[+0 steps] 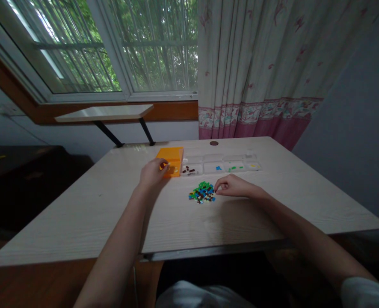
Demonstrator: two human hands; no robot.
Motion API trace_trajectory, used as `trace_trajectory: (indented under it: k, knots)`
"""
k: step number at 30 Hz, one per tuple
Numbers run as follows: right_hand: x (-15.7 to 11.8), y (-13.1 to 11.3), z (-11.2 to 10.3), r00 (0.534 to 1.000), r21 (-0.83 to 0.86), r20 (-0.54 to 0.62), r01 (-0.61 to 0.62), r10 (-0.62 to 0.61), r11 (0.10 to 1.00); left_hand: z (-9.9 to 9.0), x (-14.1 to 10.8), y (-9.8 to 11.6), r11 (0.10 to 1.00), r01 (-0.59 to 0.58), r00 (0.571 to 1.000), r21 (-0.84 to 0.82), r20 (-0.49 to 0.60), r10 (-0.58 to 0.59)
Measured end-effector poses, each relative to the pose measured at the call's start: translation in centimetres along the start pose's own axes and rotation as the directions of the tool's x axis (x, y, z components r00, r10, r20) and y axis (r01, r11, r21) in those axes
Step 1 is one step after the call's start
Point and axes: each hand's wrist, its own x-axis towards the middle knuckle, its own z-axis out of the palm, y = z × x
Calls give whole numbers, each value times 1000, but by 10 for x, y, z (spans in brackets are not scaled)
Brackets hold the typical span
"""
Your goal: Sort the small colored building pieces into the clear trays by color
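Note:
A pile of small green, blue, brown, white and yellow pieces (202,192) lies on the pale table (183,222). At the pile's right edge is my right hand (232,186), its thumb and forefinger pinched; what they hold, if anything, is too small to name. My left hand (154,172) is over the left part of an orange box (173,153), fingers curled together, with contents hidden. Small pale pieces lie in the box. Beside it, clear plastic boxes (210,168) hold brown pieces (189,170), blue pieces (218,168), green pieces (233,167) and yellow pieces (253,166).
A small raised shelf (106,112) on black legs stands at the table's back left. Behind the table are a barred window (154,47) and a patterned curtain (256,64). A round brown disc (214,143) is near the back edge.

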Motion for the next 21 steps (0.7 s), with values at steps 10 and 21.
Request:
trace_trajectory:
  k: [10, 21]
  knots:
    - [3, 8, 3, 999, 91, -16, 36, -35, 995, 7, 0, -3, 1000, 17, 986, 6, 165, -18]
    - [15, 0, 12, 967, 383, -254, 85, 17, 920, 13, -18, 70, 897, -264, 958, -353, 10, 286]
